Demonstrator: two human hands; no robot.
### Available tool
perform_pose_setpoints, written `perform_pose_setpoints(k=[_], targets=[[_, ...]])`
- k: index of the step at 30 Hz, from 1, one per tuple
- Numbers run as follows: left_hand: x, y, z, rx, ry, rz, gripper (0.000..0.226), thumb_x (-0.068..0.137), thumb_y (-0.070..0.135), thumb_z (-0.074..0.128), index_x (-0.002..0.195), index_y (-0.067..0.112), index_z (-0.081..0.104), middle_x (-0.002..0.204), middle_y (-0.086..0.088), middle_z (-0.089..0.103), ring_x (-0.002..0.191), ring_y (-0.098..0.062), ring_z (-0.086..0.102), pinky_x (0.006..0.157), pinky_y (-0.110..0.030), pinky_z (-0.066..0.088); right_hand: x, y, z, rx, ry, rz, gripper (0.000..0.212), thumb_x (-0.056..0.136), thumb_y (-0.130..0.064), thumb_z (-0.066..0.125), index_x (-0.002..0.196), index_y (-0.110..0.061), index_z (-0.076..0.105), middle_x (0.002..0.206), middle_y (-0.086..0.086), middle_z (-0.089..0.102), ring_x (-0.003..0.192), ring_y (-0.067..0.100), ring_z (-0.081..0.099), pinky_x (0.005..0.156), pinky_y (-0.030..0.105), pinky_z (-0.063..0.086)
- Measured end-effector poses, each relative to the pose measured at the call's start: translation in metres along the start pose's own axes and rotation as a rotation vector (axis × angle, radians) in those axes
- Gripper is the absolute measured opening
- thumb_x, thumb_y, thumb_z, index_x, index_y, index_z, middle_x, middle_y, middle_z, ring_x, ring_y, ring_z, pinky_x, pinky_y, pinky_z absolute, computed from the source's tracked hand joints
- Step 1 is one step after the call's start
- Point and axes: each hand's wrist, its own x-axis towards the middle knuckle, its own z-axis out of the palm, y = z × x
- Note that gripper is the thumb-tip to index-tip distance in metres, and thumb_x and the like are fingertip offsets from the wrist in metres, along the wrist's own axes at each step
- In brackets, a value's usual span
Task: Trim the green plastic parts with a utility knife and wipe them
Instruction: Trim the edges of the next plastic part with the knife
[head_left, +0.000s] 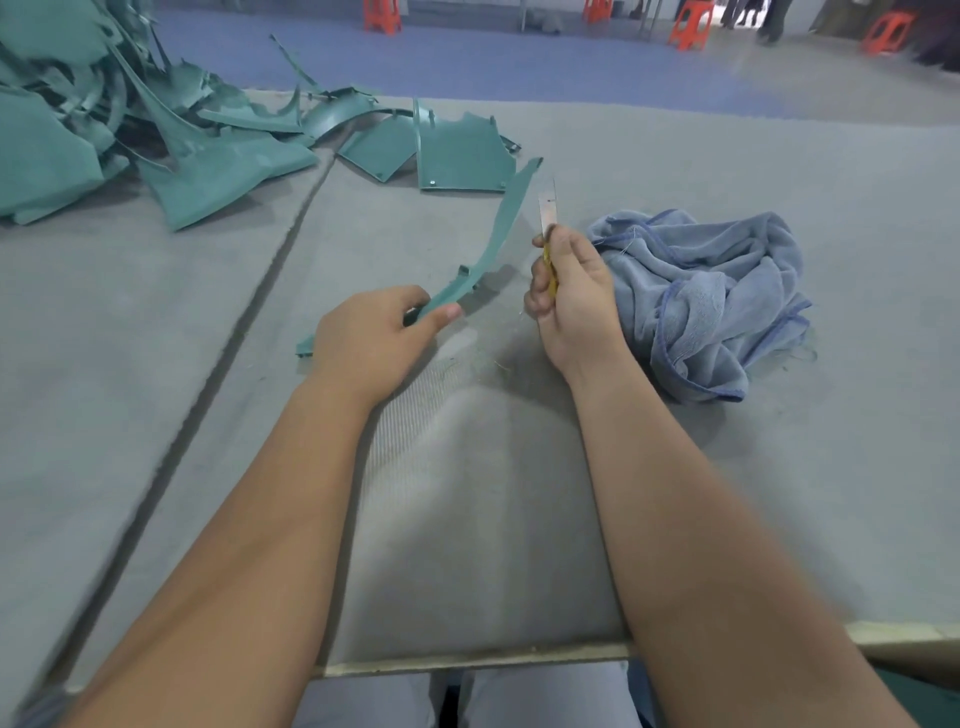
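Gripping green strip (485, 249) in left hand (366, 340); right hand (569, 296) clutching utility knife (546, 215).

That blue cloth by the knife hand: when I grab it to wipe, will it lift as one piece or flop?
The blue cloth lies crumpled in soft folds, so it will probably sag and drape, not hold shape. It looks like thick terry, likely light and easy to grip, not slippery. Its loose hem threads might snag the utility knife held in the right hand.
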Motion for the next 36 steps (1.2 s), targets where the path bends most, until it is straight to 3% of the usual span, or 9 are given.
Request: perform_pose_setpoints(k=[2, 4, 7, 14, 18, 24, 27, 31, 36], targets=[[0.001, -0.002, -0.002, 0.061, 0.07, 0.039, 0.049, 0.095, 0.059, 0.039, 0.078, 0.019, 0.061, 0.063, 0.002, 0.053, 0.064, -0.022, 0.054, 0.049, -0.03, 0.029, 0.0, -0.003, -0.001, -0.005, -0.006, 0.034, 0.025, 0.102, -0.022, 0.045, 0.081, -0.016, 0.056, 0.063, 0.001, 0.043, 0.046, 0.009, 0.03, 0.047, 0.022, 0.02], [0.002, -0.003, -0.005, 0.06, 0.137, 0.085, 0.041, 0.099, 0.052, 0.037, 0.114, 0.027, 0.066, 0.079, 0.005, 0.059, 0.075, -0.02, 0.055, 0.056, -0.031, 0.033, -0.001, -0.004, -0.003, -0.064, -0.036, 0.058, 0.025, 0.101, -0.022, 0.047, 0.078, -0.016, 0.057, 0.058, 0.002, 0.045, 0.046, 0.011, 0.032, 0.049, 0.024, 0.021], [0.003, -0.003, -0.006, 0.041, 0.153, 0.125, 0.04, 0.102, 0.039, 0.036, 0.141, 0.04, 0.045, 0.081, 0.003, 0.055, 0.074, -0.018, 0.05, 0.06, -0.032, 0.037, -0.004, -0.002, 0.0, -0.177, -0.116, 0.04, 0.024, 0.099, -0.019, 0.05, 0.077, -0.015, 0.058, 0.062, 0.002, 0.05, 0.048, 0.014, 0.038, 0.052, 0.028, 0.025], [0.008, 0.002, -0.004, 0.073, 0.163, 0.202, 0.025, 0.092, 0.011, 0.04, 0.107, 0.002, 0.057, 0.112, -0.014, 0.055, 0.095, -0.032, 0.054, 0.084, -0.047, 0.044, -0.01, 0.002, 0.009, -0.431, -0.27, -0.035, 0.023, 0.098, -0.011, 0.049, 0.079, -0.013, 0.063, 0.063, 0.002, 0.054, 0.051, 0.012, 0.041, 0.051, 0.024, 0.033], [0.007, 0.005, -0.002, 0.049, 0.114, 0.159, 0.022, 0.086, 0.018, 0.035, 0.1, 0.01, 0.05, 0.09, -0.003, 0.051, 0.082, -0.03, 0.05, 0.069, -0.036, 0.031, -0.011, 0.005, 0.012, -0.52, -0.311, -0.038, 0.024, 0.099, -0.01, 0.048, 0.08, -0.014, 0.062, 0.063, 0.005, 0.053, 0.051, 0.01, 0.041, 0.05, 0.019, 0.036], [0.007, 0.013, 0.001, -0.023, 0.1, 0.118, 0.028, 0.097, 0.048, 0.044, 0.121, 0.033, 0.05, 0.065, 0.009, 0.049, 0.063, -0.019, 0.049, 0.053, -0.031, 0.028, -0.015, 0.002, 0.016, -0.534, -0.314, -0.03, 0.023, 0.098, -0.009, 0.05, 0.078, -0.014, 0.061, 0.056, 0.006, 0.044, 0.046, 0.007, 0.036, 0.046, 0.017, 0.031], [0.009, 0.013, -0.001, 0.038, 0.116, 0.149, 0.027, 0.101, 0.041, 0.04, 0.115, 0.027, 0.059, 0.077, -0.001, 0.055, 0.075, -0.028, 0.055, 0.06, -0.033, 0.031, -0.018, -0.002, 0.017, -0.468, -0.297, -0.025, 0.025, 0.098, -0.008, 0.05, 0.075, -0.011, 0.058, 0.053, 0.005, 0.037, 0.042, 0.005, 0.031, 0.041, 0.014, 0.026], [0.011, 0.014, -0.002, -0.006, 0.103, 0.169, 0.027, 0.101, 0.024, 0.041, 0.118, 0.01, 0.056, 0.116, -0.009, 0.057, 0.098, -0.033, 0.056, 0.074, -0.036, 0.039, -0.019, -0.005, 0.02, -0.444, -0.333, -0.017, 0.031, 0.098, -0.006, 0.049, 0.067, -0.007, 0.052, 0.046, -0.004, 0.031, 0.038, 0.001, 0.025, 0.039, 0.012, 0.022], [0.009, 0.02, -0.007, -0.141, 0.045, 0.112, 0.028, 0.098, 0.035, 0.039, 0.118, 0.024, 0.056, 0.105, 0.006, 0.063, 0.093, -0.019, 0.056, 0.073, -0.034, 0.041, -0.023, -0.007, 0.026, -0.454, -0.328, -0.069, 0.032, 0.097, -0.007, 0.052, 0.065, -0.012, 0.054, 0.05, -0.001, 0.028, 0.044, 0.007, 0.022, 0.043, 0.018, 0.02]])
